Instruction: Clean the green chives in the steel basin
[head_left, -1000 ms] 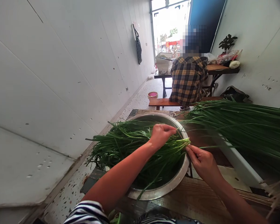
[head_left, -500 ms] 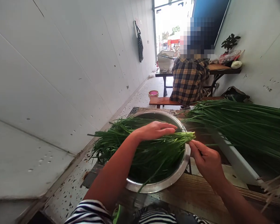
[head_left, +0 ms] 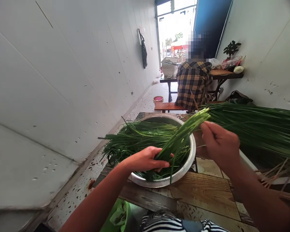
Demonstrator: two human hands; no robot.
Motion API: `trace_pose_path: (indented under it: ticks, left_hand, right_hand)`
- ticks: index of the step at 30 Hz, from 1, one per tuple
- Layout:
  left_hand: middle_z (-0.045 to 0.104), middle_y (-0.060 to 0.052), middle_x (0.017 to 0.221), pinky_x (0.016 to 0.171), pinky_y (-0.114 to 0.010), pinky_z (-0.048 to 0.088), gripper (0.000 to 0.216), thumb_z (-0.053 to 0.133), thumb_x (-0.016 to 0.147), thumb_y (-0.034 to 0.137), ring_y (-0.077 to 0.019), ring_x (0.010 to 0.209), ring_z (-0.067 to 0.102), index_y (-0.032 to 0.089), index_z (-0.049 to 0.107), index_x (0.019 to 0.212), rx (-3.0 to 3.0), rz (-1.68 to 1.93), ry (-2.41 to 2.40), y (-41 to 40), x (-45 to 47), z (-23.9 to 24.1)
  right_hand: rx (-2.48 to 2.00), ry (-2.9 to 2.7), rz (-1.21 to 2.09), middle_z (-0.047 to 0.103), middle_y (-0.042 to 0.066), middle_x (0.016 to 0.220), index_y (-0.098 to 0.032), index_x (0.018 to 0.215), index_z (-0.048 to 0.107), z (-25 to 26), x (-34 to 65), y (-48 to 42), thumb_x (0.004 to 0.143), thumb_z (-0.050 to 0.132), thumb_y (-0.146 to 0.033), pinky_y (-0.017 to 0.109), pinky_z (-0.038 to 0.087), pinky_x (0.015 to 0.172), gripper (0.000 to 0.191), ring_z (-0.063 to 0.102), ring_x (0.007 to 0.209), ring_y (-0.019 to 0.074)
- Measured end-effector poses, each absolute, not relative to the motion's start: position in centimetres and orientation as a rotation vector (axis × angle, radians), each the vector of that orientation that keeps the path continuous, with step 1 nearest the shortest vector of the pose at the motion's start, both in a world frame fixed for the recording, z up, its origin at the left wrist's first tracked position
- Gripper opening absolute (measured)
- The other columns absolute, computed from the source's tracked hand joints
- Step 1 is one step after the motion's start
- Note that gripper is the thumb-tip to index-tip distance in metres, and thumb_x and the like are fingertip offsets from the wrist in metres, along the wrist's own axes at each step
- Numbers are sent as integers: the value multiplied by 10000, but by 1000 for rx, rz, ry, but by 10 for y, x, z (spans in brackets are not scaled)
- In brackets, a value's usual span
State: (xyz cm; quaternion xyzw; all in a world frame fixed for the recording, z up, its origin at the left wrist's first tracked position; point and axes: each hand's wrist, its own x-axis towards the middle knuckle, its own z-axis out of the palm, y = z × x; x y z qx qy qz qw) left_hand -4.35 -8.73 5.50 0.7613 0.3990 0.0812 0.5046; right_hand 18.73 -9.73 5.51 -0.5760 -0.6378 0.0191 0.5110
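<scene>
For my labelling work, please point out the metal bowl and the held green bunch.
Metal bowl (head_left: 156, 184), head view: on its near rim.
Held green bunch (head_left: 180, 136), head view: middle of its stalks.

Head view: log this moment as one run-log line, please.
left hand: grips green bunch over basin; right hand: fingers at pale stem ends; basin: more greens inside

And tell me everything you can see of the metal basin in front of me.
The metal basin is round and silvery, with a broad, shiny rim. It sits upright on a wood-look surface, loaded with long green leaves that spill over its left side and hide the rim there. The left hand, holding a bunch of leaves, is above its near side; whether hand or wrist touches the rim is unclear. Its base is out of sight.
</scene>
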Motion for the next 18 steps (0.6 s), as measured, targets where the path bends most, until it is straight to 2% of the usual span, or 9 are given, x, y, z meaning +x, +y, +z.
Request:
trace_pose_path:
  ticks: [1, 4, 6, 9, 12, 15, 18]
  left_hand:
    - [548, 21, 584, 503, -203, 345, 324, 582, 772, 414, -93, 520, 453, 158, 660, 955, 1890, 141, 1008, -89, -50, 53]
    - [520, 21, 523, 477, -217, 307, 299, 642, 704, 458, -89, 468, 413, 161, 675, 685, 2082, -52, 1105, -88, -71, 53]
    - [565, 6, 532, 496, -220, 337, 306, 657, 675, 485, -105, 481, 460, 182, 682, 641, 2132, -60, 1116, -76, -84, 54]
    - [690, -22, 737, 637, -211, 424, 292, 647, 684, 485, -151, 682, 598, 232, 730, 804, 2176, 192, 1185, -40, -92, 50]
    - [712, -32, 917, 766, -228, 447, 305, 602, 736, 455, -188, 856, 624, 255, 727, 929, 2323, 361, 1419, 13, -79, 32]
    - [690, -36, 1042, 892, -260, 430, 303, 605, 754, 359, -209, 995, 603, 257, 704, 1021, 2492, 257, 1553, 58, -52, 6]
    - [670, -63, 1087, 926, -302, 420, 299, 590, 766, 283, -227, 1022, 594, 231, 699, 1040, 2567, 205, 1616, 82, -25, -12]
  right_hand:
    - [-1425, -1560, 105, 642, 20, 627, -187, 805, 673, 43, 189, -99, 859, 441, -456, 226, 444, 547, 359, 554, 547, 124]
    - [-1480, -1597, 262, 678, 30, 697, -180, 845, 674, -3, 201, -106, 864, 440, -424, 229, 455, 566, 339, 588, 591, 138]
    - [-1505, -1571, 316, 681, 31, 693, -168, 888, 676, -28, 209, -109, 860, 449, -422, 230, 455, 549, 342, 589, 572, 139]
    - [-1465, -1560, 337, 672, 23, 649, -161, 888, 682, -44, 214, -113, 850, 463, -431, 226, 435, 487, 350, 558, 496, 128]
    - [-1421, -1641, 356, 657, 16, 610, -172, 862, 693, -37, 209, -110, 861, 435, -438, 223, 413, 472, 370, 545, 475, 123]
    - [-1467, -1785, 388, 667, 21, 629, -186, 810, 686, -23, 201, -99, 889, 374, -427, 221, 403, 510, 402, 568, 515, 126]
    - [-1644, -1921, 285, 681, 35, 647, -194, 788, 677, -9, 195, -81, 901, 348, -387, 234, 349, 506, 398, 574, 531, 139]
